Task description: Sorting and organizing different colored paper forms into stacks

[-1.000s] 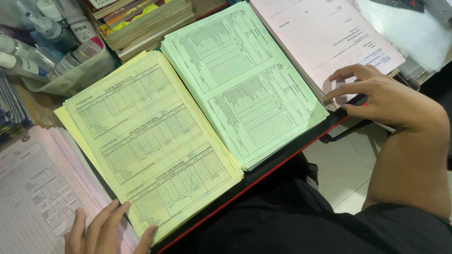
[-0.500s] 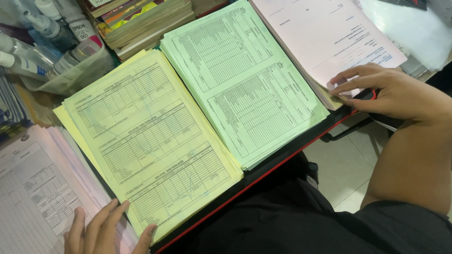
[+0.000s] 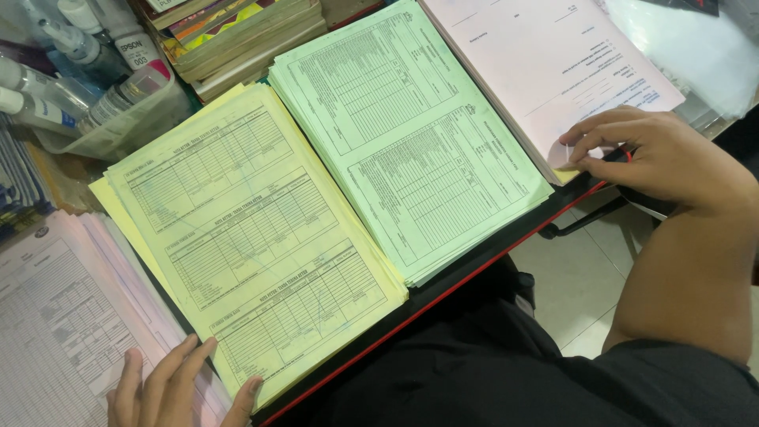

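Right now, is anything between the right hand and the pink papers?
No. The right hand already rests its fingertips on the lower corner of the pink paper stack; nothing visible lies between them.

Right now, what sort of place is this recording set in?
Probably an office or print-shop desk: stacks of yellow forms, green forms and pink sheets cover it, with ink bottles in a tray and books behind.

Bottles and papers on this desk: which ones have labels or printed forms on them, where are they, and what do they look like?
Small bottles: top left in a clear tub, white caps, one with a white label.
Yellow forms: middle stack, printed tables.
Green forms: stack to their right, printed tables.
Pink sheets: top right, right hand fingers on the corner.
Pale pink forms: bottom left, under the left hand.
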